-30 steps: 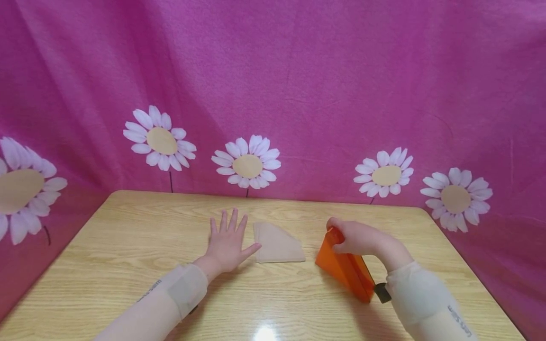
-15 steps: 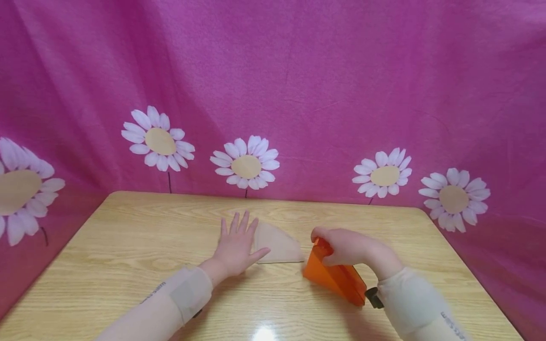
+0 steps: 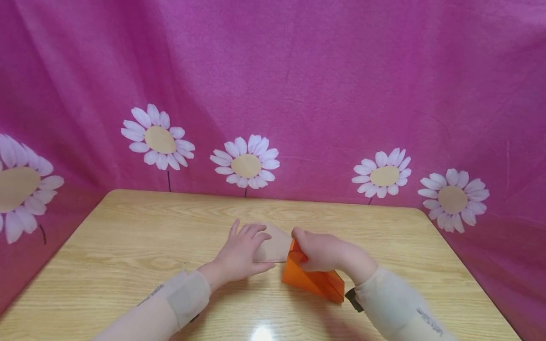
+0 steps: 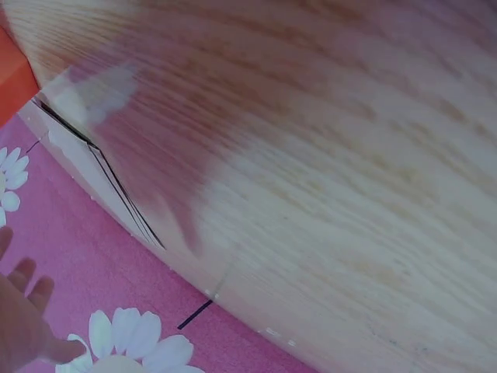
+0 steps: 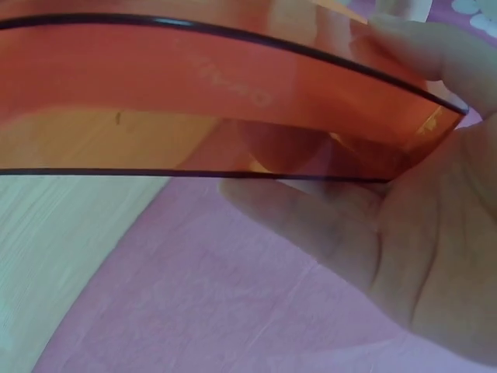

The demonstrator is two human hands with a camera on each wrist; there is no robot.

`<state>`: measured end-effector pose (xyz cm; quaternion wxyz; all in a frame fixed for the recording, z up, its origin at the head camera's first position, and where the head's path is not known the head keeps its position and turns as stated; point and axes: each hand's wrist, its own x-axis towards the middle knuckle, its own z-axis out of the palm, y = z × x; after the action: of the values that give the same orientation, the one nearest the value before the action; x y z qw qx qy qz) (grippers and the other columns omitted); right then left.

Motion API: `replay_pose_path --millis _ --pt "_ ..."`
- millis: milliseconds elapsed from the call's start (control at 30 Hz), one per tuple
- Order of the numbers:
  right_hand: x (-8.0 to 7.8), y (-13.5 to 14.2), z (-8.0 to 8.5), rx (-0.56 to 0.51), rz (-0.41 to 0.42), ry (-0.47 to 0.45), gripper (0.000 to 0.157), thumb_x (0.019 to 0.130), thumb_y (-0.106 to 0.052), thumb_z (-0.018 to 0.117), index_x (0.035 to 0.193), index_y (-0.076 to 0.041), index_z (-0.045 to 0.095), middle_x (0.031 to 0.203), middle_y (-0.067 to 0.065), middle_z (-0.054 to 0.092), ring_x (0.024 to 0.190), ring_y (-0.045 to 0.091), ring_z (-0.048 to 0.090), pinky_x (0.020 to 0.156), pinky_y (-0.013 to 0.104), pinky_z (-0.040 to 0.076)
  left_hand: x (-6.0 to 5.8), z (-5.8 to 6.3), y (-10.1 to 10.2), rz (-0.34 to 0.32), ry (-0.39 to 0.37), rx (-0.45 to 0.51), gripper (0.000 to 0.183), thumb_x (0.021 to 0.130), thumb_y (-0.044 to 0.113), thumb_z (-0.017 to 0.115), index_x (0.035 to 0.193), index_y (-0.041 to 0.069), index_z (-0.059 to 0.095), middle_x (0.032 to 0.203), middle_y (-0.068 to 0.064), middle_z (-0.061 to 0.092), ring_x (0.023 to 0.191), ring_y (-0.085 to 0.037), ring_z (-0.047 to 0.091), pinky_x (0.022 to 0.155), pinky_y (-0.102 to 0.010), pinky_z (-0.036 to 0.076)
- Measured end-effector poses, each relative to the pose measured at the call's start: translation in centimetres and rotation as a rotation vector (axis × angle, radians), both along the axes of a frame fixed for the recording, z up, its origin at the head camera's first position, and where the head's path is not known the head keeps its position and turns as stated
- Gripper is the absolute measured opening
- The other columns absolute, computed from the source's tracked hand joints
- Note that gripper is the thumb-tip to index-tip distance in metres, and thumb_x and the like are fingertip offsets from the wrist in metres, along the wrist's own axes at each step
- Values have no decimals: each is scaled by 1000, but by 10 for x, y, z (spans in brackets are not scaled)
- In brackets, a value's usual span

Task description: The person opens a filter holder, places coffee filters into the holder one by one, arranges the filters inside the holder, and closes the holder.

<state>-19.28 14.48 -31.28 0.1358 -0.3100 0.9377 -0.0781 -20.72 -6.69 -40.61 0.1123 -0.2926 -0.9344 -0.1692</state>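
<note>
A stack of beige fan-shaped coffee filters (image 3: pixel 275 245) lies flat on the table, its layered edges (image 4: pixel 116 183) showing in the left wrist view. My left hand (image 3: pixel 241 253) hovers at the stack's left side, fingers spread and slightly bent, holding nothing; whether a fingertip touches the paper I cannot tell. My right hand (image 3: pixel 324 253) grips an orange see-through plastic filter holder (image 3: pixel 313 282) by one end, thumb on one side and fingers on the other. The holder is tilted, close to the right of the stack, hiding the stack's right corner. Its hollow inside (image 5: pixel 194 85) shows in the right wrist view.
The wooden table (image 3: pixel 149 237) ends at the back against a pink cloth (image 3: pixel 298 94) printed with white daisies. The cloth also hangs along the left and right sides. Each forearm wears a pale sleeve (image 3: pixel 187 296) with a dark wrist camera.
My right hand has moved left with the orange holder, bringing it up to the stack. My left hand has shifted right over the filters' left edge, and its fingers have bent from straight.
</note>
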Motion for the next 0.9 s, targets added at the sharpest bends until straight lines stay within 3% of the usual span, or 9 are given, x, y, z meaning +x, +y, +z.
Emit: replay_pose_path --millis 200,467,700,900 --pt "1 -13 -1 -7 -21 13 24 85 -11 58 91 -5 36 70 1 43 56 15 47 56 28 41 1 0 -1 -58 -21 16 55 77 53 68 117 16 60 127 -3 55 123 -21 46 110 -60 17" --pt "2 -29 0 3 -16 -10 29 84 -10 62 93 -6 35 75 2 46 58 15 49 58 29 44 4 2 -1 -135 -180 141 56 75 48 73 117 13 59 118 1 60 118 -19 50 111 -57 18" --pt "-1 -40 -4 2 29 9 33 82 -9 66 91 -7 34 78 0 45 62 15 50 60 29 44 4 3 1 -135 -172 182 39 78 39 74 108 18 61 110 4 65 111 -17 55 111 -53 23" --pt "-2 -44 -3 17 23 12 35 81 -10 67 93 -6 35 78 1 46 61 16 50 58 30 45 3 2 -1 -139 -127 167 38 77 38 74 106 17 62 106 4 66 109 -17 57 109 -52 27"
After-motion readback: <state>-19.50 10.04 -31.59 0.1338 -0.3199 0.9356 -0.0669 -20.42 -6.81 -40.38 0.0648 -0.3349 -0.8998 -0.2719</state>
